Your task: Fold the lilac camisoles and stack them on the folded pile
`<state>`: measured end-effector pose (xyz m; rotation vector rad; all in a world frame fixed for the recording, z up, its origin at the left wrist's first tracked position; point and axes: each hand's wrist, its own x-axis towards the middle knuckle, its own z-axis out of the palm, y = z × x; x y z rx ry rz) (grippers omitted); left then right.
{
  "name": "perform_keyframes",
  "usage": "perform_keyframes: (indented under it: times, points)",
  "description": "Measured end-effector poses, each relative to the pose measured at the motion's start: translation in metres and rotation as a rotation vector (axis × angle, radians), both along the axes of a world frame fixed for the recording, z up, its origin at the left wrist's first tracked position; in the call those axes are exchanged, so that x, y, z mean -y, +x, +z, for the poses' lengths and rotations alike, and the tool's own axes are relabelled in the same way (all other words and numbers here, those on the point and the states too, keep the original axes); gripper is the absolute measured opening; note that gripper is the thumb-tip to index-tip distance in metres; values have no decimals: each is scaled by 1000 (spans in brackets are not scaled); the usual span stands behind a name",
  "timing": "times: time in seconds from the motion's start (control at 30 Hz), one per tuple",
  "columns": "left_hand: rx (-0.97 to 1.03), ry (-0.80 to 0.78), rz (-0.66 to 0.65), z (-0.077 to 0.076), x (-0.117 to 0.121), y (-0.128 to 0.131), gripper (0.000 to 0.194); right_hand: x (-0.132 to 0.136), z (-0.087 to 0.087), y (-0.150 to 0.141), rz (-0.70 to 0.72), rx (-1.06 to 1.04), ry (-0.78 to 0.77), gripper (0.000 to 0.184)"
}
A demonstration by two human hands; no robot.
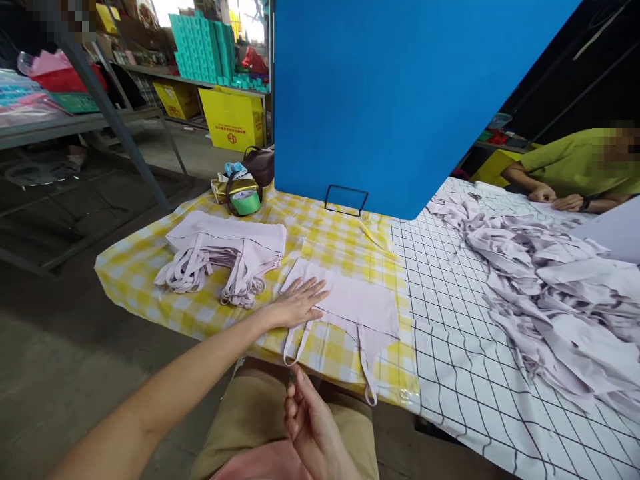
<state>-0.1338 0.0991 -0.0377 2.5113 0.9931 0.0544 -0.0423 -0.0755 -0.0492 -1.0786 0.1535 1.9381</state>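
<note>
Lilac garment (353, 297) flat near front edge of yellow-checked counter (310, 233); left hand (299, 303) spread atop; right hand (315, 417) grip unclear; blue board (390, 100) behind.

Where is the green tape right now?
In the head view, the green tape is on the left side, on the yellow checked cloth, just behind the stacked lilac tops.

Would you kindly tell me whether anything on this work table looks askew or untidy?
The lilac pieces on the grid-patterned cloth lie in a loose, jumbled heap, untidy compared with the neat stack on the yellow checked cloth; nothing looks spilled or damaged.
</note>
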Motion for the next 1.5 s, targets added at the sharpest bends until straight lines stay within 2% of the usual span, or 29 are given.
perform_keyframes:
  times: [0.07,0.13,0.43,0.67,0.73,0.8,0.9,1.0,1.13,1.3,1.5]
  points:
    - [-12,-3,-9,0,-1,0,55,-6,1,-6,-103,-52,-64,49]
    - [-19,-6,-11,0,-1,0,55,-11,4,-9,-129,-89,-99,44]
    - [-32,-12,-3,1,-1,2,55,-17,5,-19,-138,-124,-87,46]
    - [-78,-32,-7,5,-2,1,57,-2,7,-23,-105,-96,1,52]
    - [-64,-42,-20,6,-3,0,56,5,5,-17,-58,6,52,58]
    - [-46,-44,-18,8,-1,1,57,15,2,-5,-49,197,149,58]
    - [18,-10,-3,10,6,15,56,31,-6,25,-235,617,273,53]
    - [102,12,-65,10,16,43,52,41,-12,56,-429,901,220,52]
    - [129,-23,-148,8,26,76,51,38,-12,76,-416,868,99,48]
    - [57,-14,-174,2,27,89,52,33,-9,74,-377,802,124,43]
    - [68,-35,-185,-1,27,88,54,48,-19,73,-307,1062,237,38]
